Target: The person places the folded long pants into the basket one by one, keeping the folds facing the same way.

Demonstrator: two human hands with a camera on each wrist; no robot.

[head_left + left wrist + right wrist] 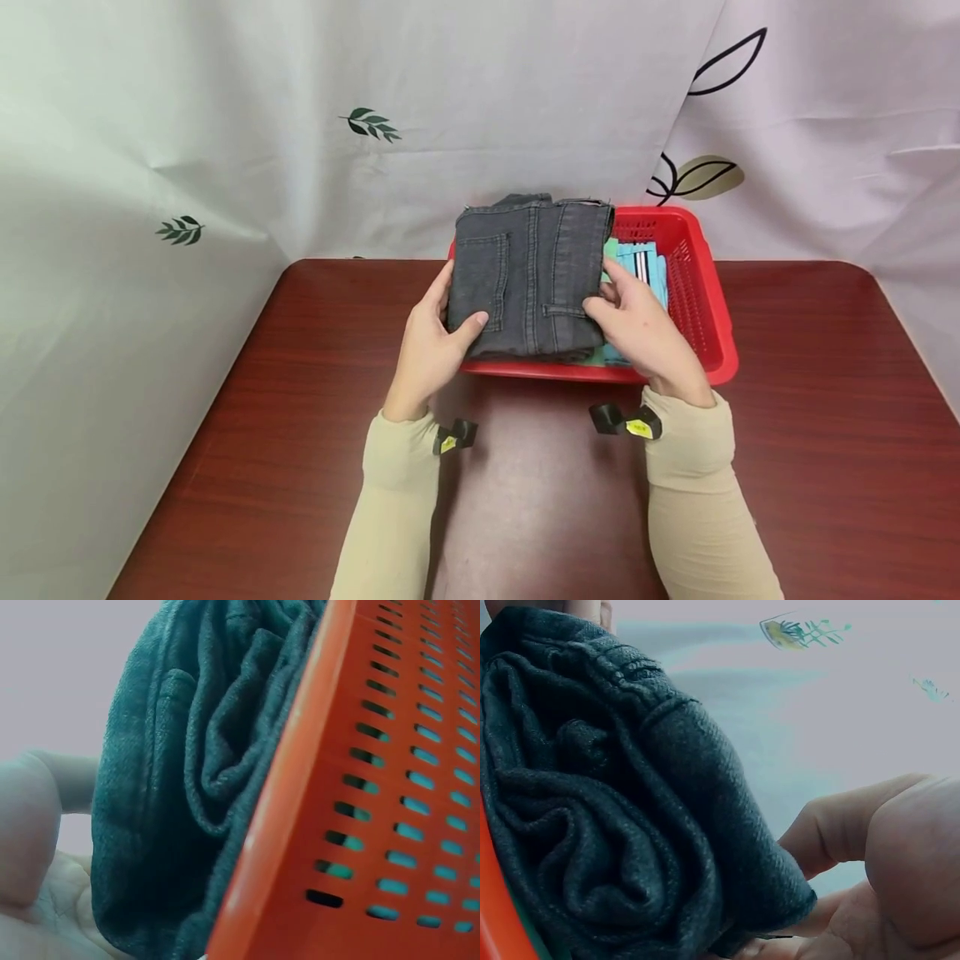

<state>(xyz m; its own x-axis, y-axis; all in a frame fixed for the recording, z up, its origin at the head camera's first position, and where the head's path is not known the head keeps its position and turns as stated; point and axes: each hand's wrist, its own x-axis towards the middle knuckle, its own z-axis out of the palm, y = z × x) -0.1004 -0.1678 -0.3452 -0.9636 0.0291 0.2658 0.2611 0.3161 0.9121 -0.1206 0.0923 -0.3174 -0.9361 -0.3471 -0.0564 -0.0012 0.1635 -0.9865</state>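
Observation:
Folded dark grey jeans (525, 275), with a back pocket and belt loop on top, lie over the left part of a red plastic basket (722, 337). My left hand (431, 346) grips their left edge, thumb on top. On the right edge, my right hand (641, 321) pinches the waistband side. Both wrist views show the rolled layers of the jeans (142, 787) from the side, close to the basket rim. Beside them in the basket, partly covered, are a light blue folded garment (655, 265) with a dark-and-white stripe and something green (611, 248).
The basket stands at the back of a reddish-brown wooden table (300, 433). A pale curtain (247, 108) with leaf prints hangs right behind it and along the left side. Table surface extends in front and to both sides.

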